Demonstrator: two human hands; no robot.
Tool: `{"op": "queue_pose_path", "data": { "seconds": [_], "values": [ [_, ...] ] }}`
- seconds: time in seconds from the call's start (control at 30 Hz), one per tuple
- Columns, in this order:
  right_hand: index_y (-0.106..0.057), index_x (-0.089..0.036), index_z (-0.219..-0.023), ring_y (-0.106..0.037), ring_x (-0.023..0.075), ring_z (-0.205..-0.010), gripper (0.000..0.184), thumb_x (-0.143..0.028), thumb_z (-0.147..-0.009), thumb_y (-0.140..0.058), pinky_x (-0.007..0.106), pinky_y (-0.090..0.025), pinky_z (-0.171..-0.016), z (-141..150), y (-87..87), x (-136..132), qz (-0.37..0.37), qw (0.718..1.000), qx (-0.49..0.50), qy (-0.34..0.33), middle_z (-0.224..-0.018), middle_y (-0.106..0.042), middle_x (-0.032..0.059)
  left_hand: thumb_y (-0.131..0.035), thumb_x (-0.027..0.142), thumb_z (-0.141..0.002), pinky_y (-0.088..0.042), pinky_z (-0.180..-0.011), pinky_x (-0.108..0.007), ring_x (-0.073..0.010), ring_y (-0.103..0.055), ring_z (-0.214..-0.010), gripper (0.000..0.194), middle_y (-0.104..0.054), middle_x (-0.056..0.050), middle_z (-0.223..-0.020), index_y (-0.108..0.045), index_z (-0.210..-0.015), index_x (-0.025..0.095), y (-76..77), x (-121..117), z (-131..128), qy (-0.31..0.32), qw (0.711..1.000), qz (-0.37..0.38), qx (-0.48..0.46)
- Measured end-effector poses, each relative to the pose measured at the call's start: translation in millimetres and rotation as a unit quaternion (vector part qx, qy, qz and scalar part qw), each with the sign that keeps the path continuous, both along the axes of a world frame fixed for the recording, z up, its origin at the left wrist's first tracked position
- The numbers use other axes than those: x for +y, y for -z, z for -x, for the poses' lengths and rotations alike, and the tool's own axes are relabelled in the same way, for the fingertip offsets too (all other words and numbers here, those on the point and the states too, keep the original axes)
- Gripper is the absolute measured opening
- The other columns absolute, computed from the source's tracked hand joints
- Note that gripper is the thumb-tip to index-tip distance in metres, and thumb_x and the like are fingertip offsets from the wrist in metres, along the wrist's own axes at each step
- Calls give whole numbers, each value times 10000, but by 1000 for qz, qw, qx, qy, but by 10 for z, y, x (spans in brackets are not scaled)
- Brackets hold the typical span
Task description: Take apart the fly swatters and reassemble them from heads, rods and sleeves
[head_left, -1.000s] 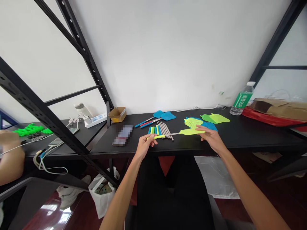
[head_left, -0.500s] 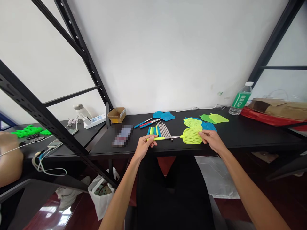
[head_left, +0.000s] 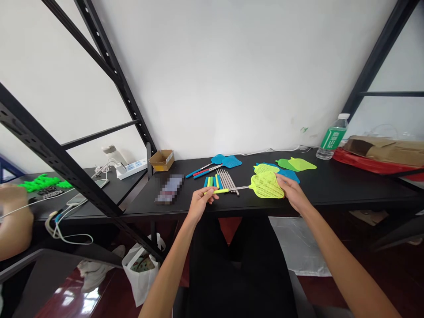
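Note:
A yellow-green fly swatter (head_left: 266, 185) with a metal rod is held level above the table's front part. My left hand (head_left: 200, 202) is closed around its yellow handle, and my right hand (head_left: 293, 192) pinches the far edge of its perforated head. Behind the rod lie several metal rods (head_left: 226, 178) side by side, with blue, green and yellow handle grips (head_left: 212, 181) to their left. Loose swatter heads, one yellow (head_left: 265, 168) and some blue (head_left: 289, 175), lie just beyond the held head. Blue fly swatters (head_left: 231, 161) with rods and handles rest farther back.
Green and yellow heads (head_left: 303, 164) lie at the back right, near a water bottle (head_left: 332, 137). To the left are a small cardboard box (head_left: 161, 160) and a blurred phone-like object (head_left: 169, 189). A black metal shelf post (head_left: 127, 99) rises left; another person's arm (head_left: 15, 221) is beyond it.
The swatter's head has shifted slightly right and turned a little, its free end dipping. My right hand has moved slightly with it, and both hands keep their hold.

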State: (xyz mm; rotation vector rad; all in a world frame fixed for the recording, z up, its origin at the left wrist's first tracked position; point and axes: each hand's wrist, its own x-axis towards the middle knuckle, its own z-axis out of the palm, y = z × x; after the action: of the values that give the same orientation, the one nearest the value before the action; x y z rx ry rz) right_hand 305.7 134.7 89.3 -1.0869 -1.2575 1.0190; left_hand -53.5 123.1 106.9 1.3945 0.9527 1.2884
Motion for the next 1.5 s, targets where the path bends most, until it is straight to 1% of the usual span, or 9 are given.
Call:
{"op": "queue_pose_path", "data": {
  "seconds": [0.2, 0.37, 0.6, 0.77, 0.93, 1.0, 1.17, 1.3, 1.5],
  "values": [
    [-574, -248, -1370, -589, 155, -554, 644, -600, -836, -649, 278, -401, -469, -23, -61, -32, -4, 998, 62, 6, -866, -722, 71, -728, 451, -785, -418, -545, -243, -108, -523, -575, 400, -709, -92, -743, -756, -982, 104, -8, 16, -1, -40, 994, 37, -90],
    [-594, -216, -1321, -578, 149, -558, 611, -584, -837, -659, 280, -408, -484, -6, -97, -39, 4, 997, 71, 2, -933, -754, 114, -764, 486, -728, -414, -534, -228, -102, -531, -573, 464, -722, -89, -760, -750, -998, 109, -173, 235, 185, -120, 989, 24, -81],
    [-629, -201, -1249, -555, 139, -547, 582, -589, -818, -677, 272, -389, -487, 31, -156, -72, 12, 996, 87, 7, -894, -756, 110, -662, 540, -764, -431, -562, -244, -126, -539, -597, 584, -738, -134, -863, -703, -1119, 77, -380, 918, 512, -199, 977, 19, 69],
    [-638, -204, -1239, -554, 127, -552, 560, -581, -827, -676, 260, -389, -485, 9, -114, -44, 3, 996, 94, 1, -896, -757, 103, -618, 442, -822, -454, -672, -323, -247, -626, -777, 398, -729, -138, -854, -745, -1041, 135, -345, 1154, 570, -230, 923, -21, 308],
    [-642, -204, -1232, -549, 118, -557, 541, -570, -834, -673, 248, -392, -485, -6, -86, -19, -3, 996, 86, -3, -897, -756, 95, -574, 381, -876, -459, -792, -359, -324, -623, -1045, 307, -694, -133, -1132, -741, -1085, 230, -365, 1087, 582, -247, 791, -60, 556],
    [-644, -199, -1222, -547, 119, -563, 529, -564, -841, -668, 247, -398, -493, -2, -90, -20, -5, 997, 76, -3, -891, -754, 94, -535, 379, -904, -476, -818, -349, -304, -629, -1057, 332, -672, -118, -1188, -716, -1148, 244, -347, 1003, 573, -247, 766, -68, 590],
    [-654, -184, -1185, -548, 121, -567, 484, -548, -867, -637, 248, -404, -504, 23, -90, -18, -9, 1000, 25, 3, -880, -750, 96, -491, 355, -938, -462, -991, -376, -278, -613, -1134, 355, -663, -97, -1246, -687, -1197, 211, -172, 630, 478, -229, 765, -164, 580],
    [-663, -179, -1164, -551, 123, -568, 463, -539, -877, -620, 247, -401, -499, 48, -59, 1, -13, 1000, -26, 2, -895, -749, 100, -475, 368, -957, -396, -1088, -454, -324, -429, -1372, 385, -540, -99, -1444, -666, -1249, 205, -24, 338, 338, -268, 739, -215, 579],
    [-668, -179, -1163, -550, 125, -579, 471, -546, -872, -613, 242, -393, -495, 73, -60, -14, -8, 999, -51, 9, -893, -749, 96, -394, 409, -998, -356, -1115, -509, -328, -444, -1368, 429, -604, -109, -1376, -674, -1237, 188, 13, 399, 296, -231, 738, -182, 607]
  ]
}}
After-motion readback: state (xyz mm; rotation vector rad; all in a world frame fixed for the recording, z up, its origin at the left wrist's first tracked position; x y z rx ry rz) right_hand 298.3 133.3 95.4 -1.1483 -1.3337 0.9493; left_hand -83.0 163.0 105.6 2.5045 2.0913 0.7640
